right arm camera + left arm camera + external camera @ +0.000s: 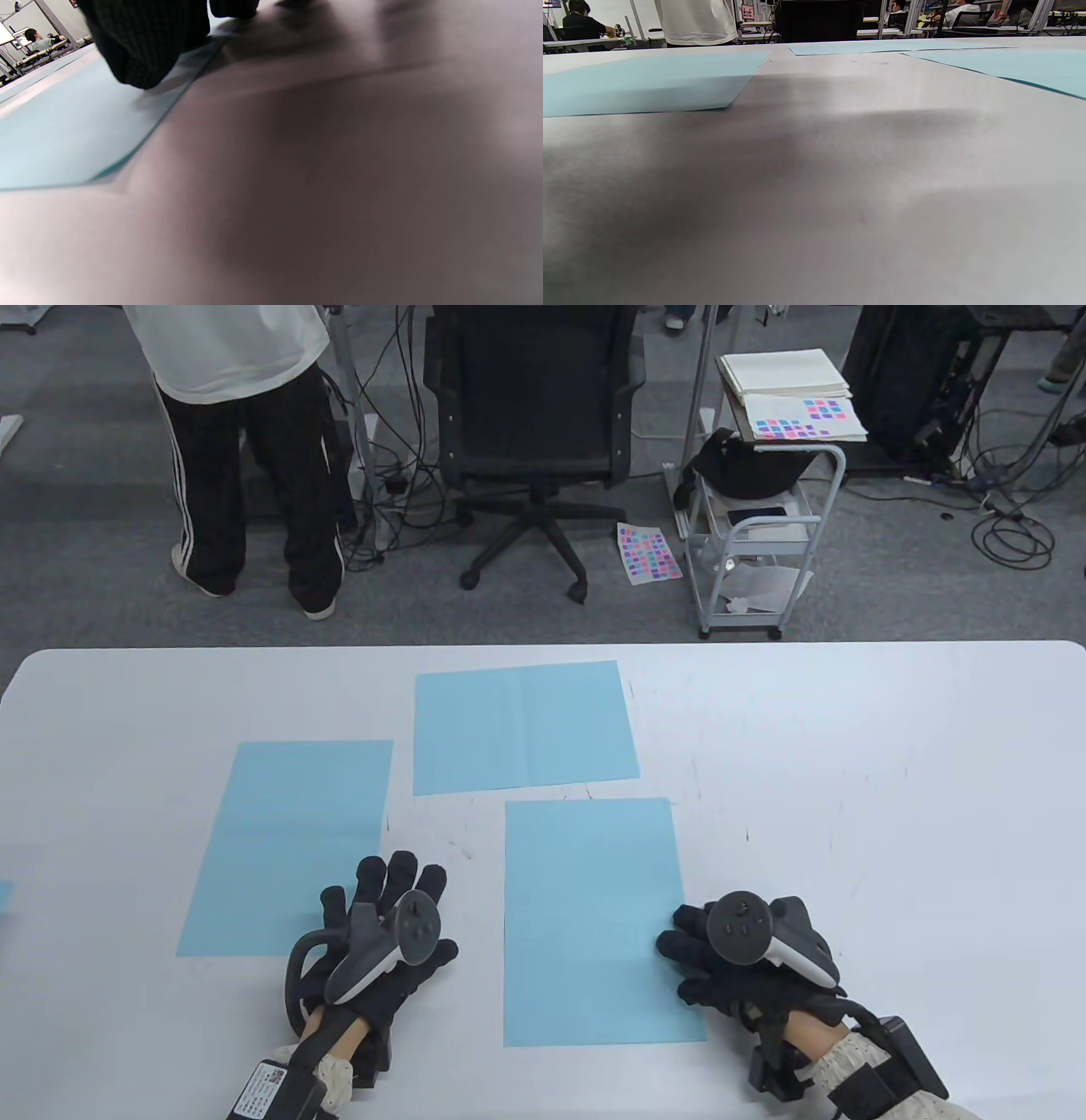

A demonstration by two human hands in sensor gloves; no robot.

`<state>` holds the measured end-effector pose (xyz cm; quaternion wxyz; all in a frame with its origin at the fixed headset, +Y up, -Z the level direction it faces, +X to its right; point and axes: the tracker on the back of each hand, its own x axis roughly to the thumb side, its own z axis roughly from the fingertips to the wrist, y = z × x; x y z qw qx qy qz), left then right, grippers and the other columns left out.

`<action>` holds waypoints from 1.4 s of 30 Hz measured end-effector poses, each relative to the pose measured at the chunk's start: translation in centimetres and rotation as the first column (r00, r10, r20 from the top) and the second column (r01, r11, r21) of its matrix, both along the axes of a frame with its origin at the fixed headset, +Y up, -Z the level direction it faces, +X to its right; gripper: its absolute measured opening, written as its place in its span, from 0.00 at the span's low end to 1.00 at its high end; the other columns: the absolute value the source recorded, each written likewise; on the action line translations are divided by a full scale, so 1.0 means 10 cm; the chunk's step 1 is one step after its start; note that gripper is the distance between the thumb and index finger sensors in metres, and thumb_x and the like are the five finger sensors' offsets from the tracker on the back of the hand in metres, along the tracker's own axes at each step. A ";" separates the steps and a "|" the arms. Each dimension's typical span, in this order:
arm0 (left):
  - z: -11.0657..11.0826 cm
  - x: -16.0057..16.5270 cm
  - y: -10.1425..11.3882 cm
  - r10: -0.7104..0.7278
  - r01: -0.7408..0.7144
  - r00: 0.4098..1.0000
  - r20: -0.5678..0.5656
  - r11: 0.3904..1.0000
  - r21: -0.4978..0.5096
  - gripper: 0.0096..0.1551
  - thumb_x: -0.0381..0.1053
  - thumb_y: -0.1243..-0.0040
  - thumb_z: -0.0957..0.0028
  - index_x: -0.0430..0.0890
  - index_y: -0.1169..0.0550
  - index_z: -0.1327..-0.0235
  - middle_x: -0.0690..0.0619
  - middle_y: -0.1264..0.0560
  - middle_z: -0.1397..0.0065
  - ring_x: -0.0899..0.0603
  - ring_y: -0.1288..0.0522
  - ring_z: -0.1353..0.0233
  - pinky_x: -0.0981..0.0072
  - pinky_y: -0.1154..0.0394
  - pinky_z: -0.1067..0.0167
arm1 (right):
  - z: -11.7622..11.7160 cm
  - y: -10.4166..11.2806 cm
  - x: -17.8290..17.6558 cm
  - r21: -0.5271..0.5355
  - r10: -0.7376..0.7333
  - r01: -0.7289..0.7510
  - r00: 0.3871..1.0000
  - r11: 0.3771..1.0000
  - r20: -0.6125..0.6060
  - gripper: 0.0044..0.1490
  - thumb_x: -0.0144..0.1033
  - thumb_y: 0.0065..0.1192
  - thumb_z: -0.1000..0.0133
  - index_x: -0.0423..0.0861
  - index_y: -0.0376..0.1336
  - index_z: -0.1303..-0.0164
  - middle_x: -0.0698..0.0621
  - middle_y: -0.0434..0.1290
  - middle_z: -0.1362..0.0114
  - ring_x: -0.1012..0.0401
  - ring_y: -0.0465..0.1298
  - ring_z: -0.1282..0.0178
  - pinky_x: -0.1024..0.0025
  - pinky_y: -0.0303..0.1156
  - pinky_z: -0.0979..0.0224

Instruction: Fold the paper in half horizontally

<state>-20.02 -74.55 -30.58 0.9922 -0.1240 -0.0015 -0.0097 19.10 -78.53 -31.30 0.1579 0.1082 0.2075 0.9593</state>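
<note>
Paper count in table view: three light-blue sheets on the white table [848, 780], one at left [280, 831], one upper centre [522, 727], one lower centre [594, 916]. Left hand [382, 933] lay flat, fingers spread, between left and centre sheets, holding nothing. Right hand [738, 959] had fingers curled, tips on the centre sheet's right edge.

Left wrist view: all three sheets, no fingers.

Right wrist view: one gloved fingertip [144, 46] on the sheet edge; grip unclear.

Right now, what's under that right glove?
The right hand lies at the right edge of the nearest blue sheet, on the white table. Its fingertips overlap the paper; what's under the palm is hidden.
</note>
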 end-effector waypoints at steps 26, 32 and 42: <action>-1.18 0.76 -0.11 -0.007 -0.019 0.995 -0.095 0.963 -0.267 0.59 0.76 0.51 0.68 0.66 0.60 0.24 0.62 0.62 0.13 0.46 0.62 0.11 0.38 0.57 0.14 | -0.01 -0.03 0.01 -0.059 0.013 -0.013 1.000 0.998 -0.012 0.40 0.45 0.64 0.49 0.68 0.52 0.26 0.66 0.41 0.13 0.57 0.34 0.14 0.37 0.31 0.19; -1.34 0.85 -0.25 0.017 -0.071 0.988 -0.156 0.933 -0.353 0.61 0.77 0.53 0.69 0.65 0.63 0.25 0.61 0.69 0.15 0.45 0.70 0.13 0.37 0.62 0.14 | -0.01 -0.03 0.01 -0.068 0.012 -0.013 1.000 0.998 -0.014 0.40 0.45 0.64 0.49 0.68 0.51 0.26 0.67 0.40 0.14 0.57 0.33 0.14 0.37 0.30 0.19; -1.39 0.82 -0.40 -0.020 -0.053 0.982 -0.190 0.928 -0.370 0.60 0.77 0.54 0.68 0.65 0.64 0.26 0.61 0.70 0.16 0.45 0.71 0.14 0.37 0.62 0.15 | -0.01 -0.02 0.00 -0.071 0.016 -0.017 1.000 0.997 -0.016 0.40 0.44 0.64 0.49 0.68 0.51 0.26 0.67 0.40 0.14 0.57 0.33 0.14 0.37 0.30 0.19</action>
